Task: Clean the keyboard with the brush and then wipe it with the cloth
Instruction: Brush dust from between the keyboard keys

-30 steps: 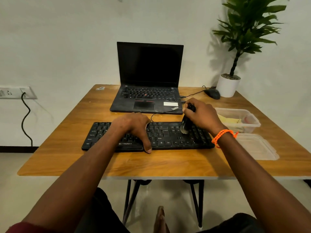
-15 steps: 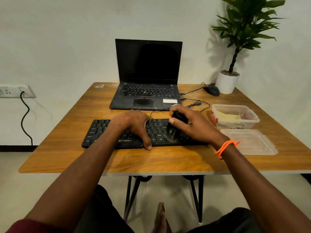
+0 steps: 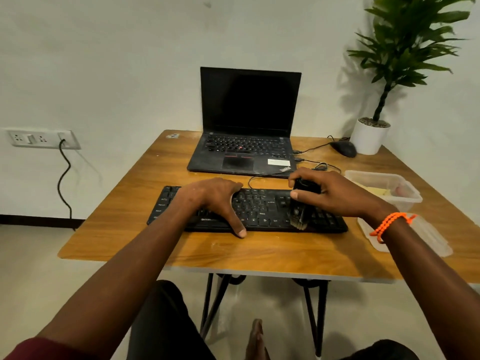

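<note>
The right hand (image 3: pixel 337 194) grips the brush (image 3: pixel 301 203) by its black handle, thumb across the front and fingers curled behind, so the bristles point down and toward the person, landing on the keys near the front edge. That steep hold looks meant to drive the bristles into the gaps between keys. The left hand (image 3: pixel 215 201) lies flat with fingers spread over the left-middle of the keyboard (image 3: pixel 259 211), thumb hooked over the front edge onto the table (image 3: pixel 259 253); it seems there to pin the board against the brush strokes.

The keyboard sits under both hands, its left end reaching past the left hand and its right end passing under the right wrist. Just right of the right hand stands an open tub (image 3: pixel 384 189) holding something yellowish, possibly the cloth, though I cannot be sure; its lid (image 3: pixel 420 237) lies beneath the right wrist. Beyond the hands sits a laptop (image 3: pixel 246 131), with a mouse (image 3: pixel 344 148) further back to the right.

Brushing looks under way; wiping is not yet begun.
</note>
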